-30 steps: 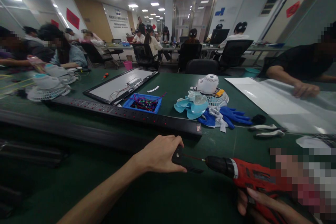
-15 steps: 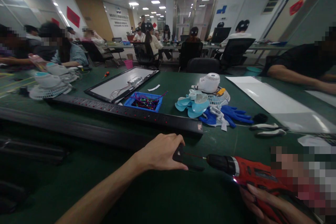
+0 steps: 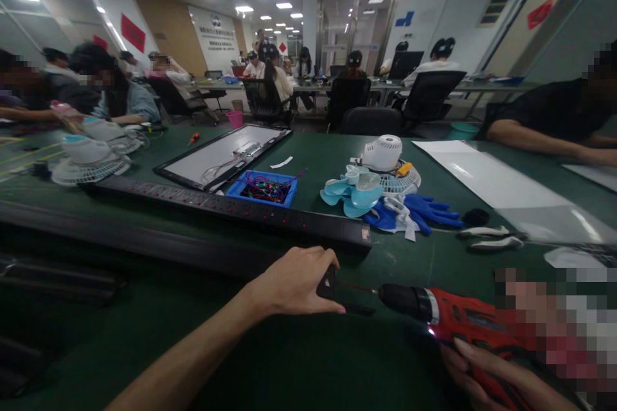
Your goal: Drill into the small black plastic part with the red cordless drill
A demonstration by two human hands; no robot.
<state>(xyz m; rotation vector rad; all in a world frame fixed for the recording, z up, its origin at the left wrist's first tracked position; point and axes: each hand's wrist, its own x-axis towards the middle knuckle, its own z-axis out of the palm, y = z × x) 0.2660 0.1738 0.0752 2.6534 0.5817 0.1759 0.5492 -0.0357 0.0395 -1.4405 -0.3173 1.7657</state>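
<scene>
My left hand (image 3: 297, 281) is closed around the right end of a long black bar (image 3: 193, 252) lying on the green table; its fingers hold a dark end piece (image 3: 327, 282) there. A red power drill (image 3: 475, 321) is gripped in my right hand (image 3: 486, 366), lying level with its lamp lit. The drill's thin bit (image 3: 359, 287) points left and reaches the end piece; exactly where its tip sits is hard to see. Just beyond, a black power strip (image 3: 231, 209) with several sockets and red switches lies slantwise.
Behind the strip are a blue tray (image 3: 289, 204) of wires and a framed panel (image 3: 207, 157). Light-blue fan blades (image 3: 354, 196), a white fan (image 3: 383, 155), blue gloves (image 3: 429, 209) and pliers (image 3: 496, 243) lie to the right. A person's arm (image 3: 535, 141) rests at far right.
Almost nothing differs. The view has shifted very slightly; both hands, the drill and the bar keep their places relative to each other.
</scene>
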